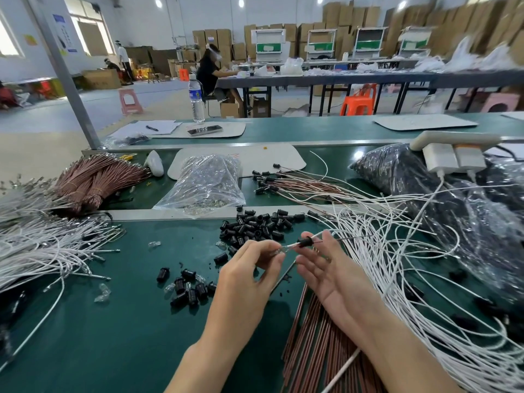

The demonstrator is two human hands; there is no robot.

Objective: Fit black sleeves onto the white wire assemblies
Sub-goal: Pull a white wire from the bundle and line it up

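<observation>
Plainly, the tangle of white wires [397, 265] on the right of the surface is the bulk of the work (light, springy, apt to snag on its neighbours). Any one strand is best drawn out by its end, not from mid-length.

The hands are close together above the surface, not touching. The left hand [249, 268] pinches the near end of one white wire [292, 245], where a small clear bulb [275, 252] seems to sit. The right hand [326, 268] lies palm up, its fingers loose and spread just under the wire. It grips nothing that I can make out, though the wire runs past its thumb.

Between the hands, one black sleeve [305, 243] sits threaded on that wire, seemingly not yet seated at the bulb end. I judge the sleeve rigid, light and small enough to slip from fingertips. It is best taken by its sides, with the wire held just behind the bulb, since the glass looks fragile.

The room is a big workshop, with cardboard boxes [354, 18] stacked along the far wall and a person [209, 72] seated at another table. The green surface [113, 321] carries a dark bag [425, 194] at right, a clear bag [207, 180] at centre, brown wires [312, 336] under the right forearm, and a pile of loose sleeves [255, 226] just beyond the hands.
</observation>
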